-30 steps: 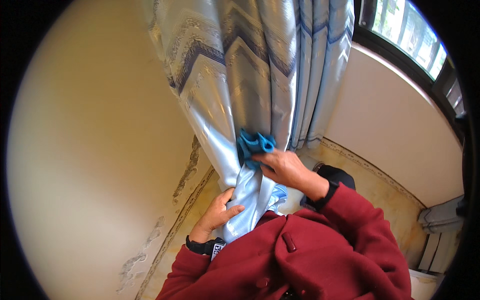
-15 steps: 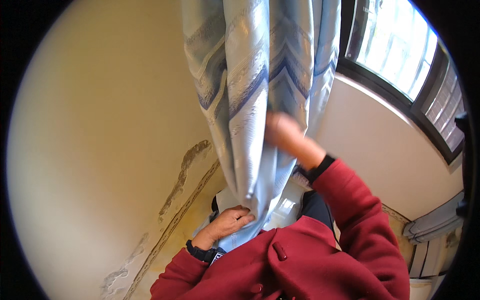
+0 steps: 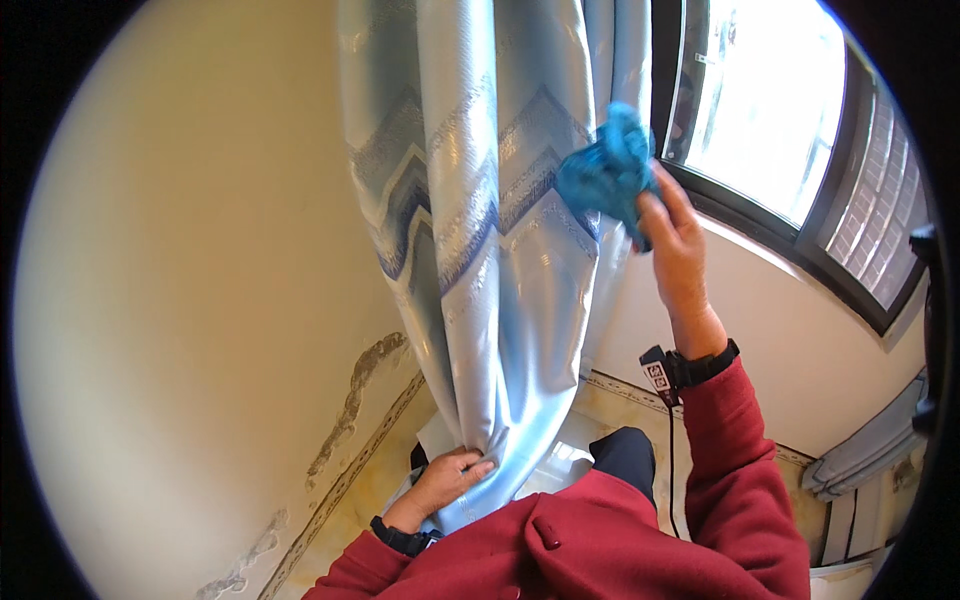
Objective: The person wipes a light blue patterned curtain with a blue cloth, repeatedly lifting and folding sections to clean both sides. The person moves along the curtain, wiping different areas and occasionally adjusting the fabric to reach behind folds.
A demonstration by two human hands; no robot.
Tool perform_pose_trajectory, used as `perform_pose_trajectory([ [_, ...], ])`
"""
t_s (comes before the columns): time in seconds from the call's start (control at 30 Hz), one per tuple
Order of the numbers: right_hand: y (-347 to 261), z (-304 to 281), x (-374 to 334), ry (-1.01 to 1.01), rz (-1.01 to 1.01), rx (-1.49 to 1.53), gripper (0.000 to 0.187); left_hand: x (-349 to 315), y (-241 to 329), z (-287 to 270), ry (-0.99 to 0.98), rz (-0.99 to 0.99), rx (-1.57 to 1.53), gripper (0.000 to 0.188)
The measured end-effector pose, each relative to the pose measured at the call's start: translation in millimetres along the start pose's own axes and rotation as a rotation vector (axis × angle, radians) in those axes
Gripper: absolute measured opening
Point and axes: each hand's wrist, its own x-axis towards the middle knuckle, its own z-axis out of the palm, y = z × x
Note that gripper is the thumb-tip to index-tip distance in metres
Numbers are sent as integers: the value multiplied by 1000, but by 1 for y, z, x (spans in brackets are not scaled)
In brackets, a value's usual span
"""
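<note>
A long pale blue curtain (image 3: 545, 270) with grey and dark blue zigzag bands hangs down in front of me in deep folds. Near its lower part, my left hand (image 3: 452, 484) is closed on the gathered fabric, thumb on top. My right hand (image 3: 675, 220) is raised by the curtain's right edge and pinches a crumpled teal cloth (image 3: 608, 172). The cloth is slightly blurred and overlaps the curtain; whether it touches the fabric I cannot tell.
A dark-framed window (image 3: 770, 110) is on the upper right. The beige wall (image 3: 200, 250) at left has peeling patches (image 3: 355, 390) above a patterned border strip. Another grey-blue curtain (image 3: 870, 440) is gathered at far right. A black cable (image 3: 672, 470) hangs from my right wrist.
My right hand has moved up and right, out from the curtain's folds, and the teal cloth now shows in it. The curtain has shifted slightly left in view; my left hand keeps its hold.
</note>
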Motion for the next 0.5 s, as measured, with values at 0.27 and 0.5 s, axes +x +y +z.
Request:
perform_pose_trajectory([
  [0.27, 60, 55, -84, -1035, 9, -785, 36, 13, -5, 7, -27, 237, 57, 38],
  [0.5, 31, 39, -83, -538, 158, -197, 69, 41, 13, 18, 21, 218, 288, 35],
])
